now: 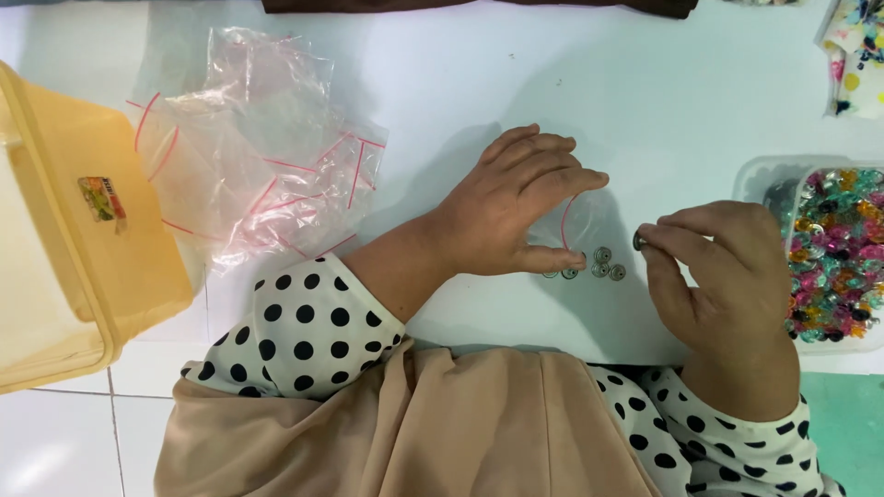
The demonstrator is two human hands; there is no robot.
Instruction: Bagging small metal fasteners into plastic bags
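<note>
Right hand (727, 276) is pinching one small metal button (639, 241) at its rim between thumb and fingertip. Left hand (516, 207) is holding open a small clear bag (582, 225) near the table's (645, 83) front edge; both seem light, the button hard and likely slippery, the bag limp.

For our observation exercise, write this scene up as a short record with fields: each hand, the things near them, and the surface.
Left hand: left hand holds open a small clear bag with a red strip
Right hand: right hand pinches one small round metal piece
Between the hands: a few metal pieces at the bag's mouth
Right side: clear tub of coloured sequins
Left side: pile of empty clear bags, yellow plastic box
Surface: white table
</note>
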